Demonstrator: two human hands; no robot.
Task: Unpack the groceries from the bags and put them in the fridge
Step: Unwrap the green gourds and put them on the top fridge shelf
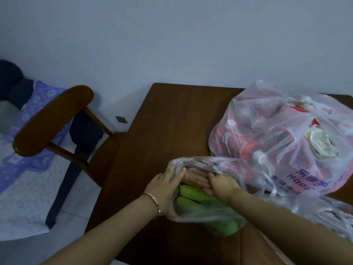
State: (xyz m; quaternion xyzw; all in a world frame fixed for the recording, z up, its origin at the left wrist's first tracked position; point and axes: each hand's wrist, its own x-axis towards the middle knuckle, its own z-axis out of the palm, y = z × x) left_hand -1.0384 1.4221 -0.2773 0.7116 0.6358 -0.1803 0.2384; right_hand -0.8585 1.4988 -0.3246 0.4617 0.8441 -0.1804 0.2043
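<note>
On the dark wooden table (172,121) by the pale wall (191,44), we have the thin bag (200,213) lying open. Our left hand (166,186) lies fairly straight-fingered against its mouth; our right hand (223,186) curls round what look like carrots (193,176), beside green vegetables (191,194). The flimsy plastic could snag and tear, spilling them.

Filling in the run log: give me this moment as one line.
step: unpacking clear bag | left hand: flat against bag's side | right hand: curled on orange items inside | green vegetables: in bag | big bag: untouched
</note>
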